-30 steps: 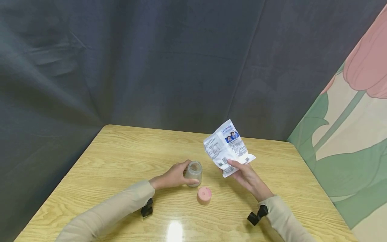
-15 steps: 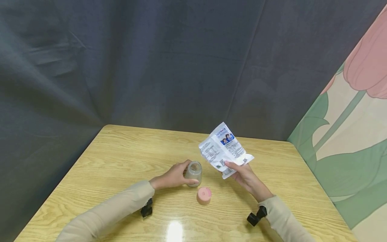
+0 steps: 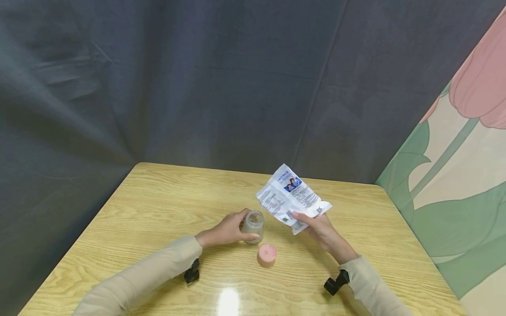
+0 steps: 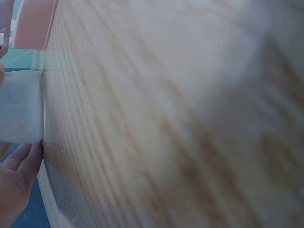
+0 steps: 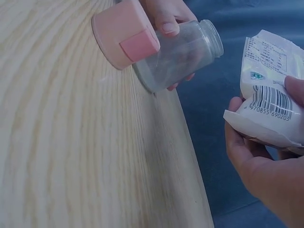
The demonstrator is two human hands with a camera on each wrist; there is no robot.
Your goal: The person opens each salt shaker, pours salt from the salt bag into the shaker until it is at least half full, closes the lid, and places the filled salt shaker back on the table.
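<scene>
A clear glass jar point(image 3: 254, 225) with an uncovered mouth stands upright on the table, and my left hand point(image 3: 227, 229) grips it from the left side, thumb and fingers around it. In the left wrist view the jar point(image 4: 21, 107) shows at the left edge. My right hand point(image 3: 325, 232) holds a white printed packet point(image 3: 290, 197) by its lower end, thumb on the front, raised above the table to the right of the jar. The right wrist view shows the packet's barcode point(image 5: 270, 103). Close in front of the jar sits a pink lid point(image 3: 267, 254).
The wooden table point(image 3: 166, 197) reaches back to a dark curtain point(image 3: 221, 87). On the right stands a wall panel with a tulip print point(image 3: 470, 175). Black camera mounts sit at both wrists.
The packet in my right hand has shifted left and tilted further toward the jar, its upper end coming lower. My left hand, the jar and the pink lid have stayed in place.
</scene>
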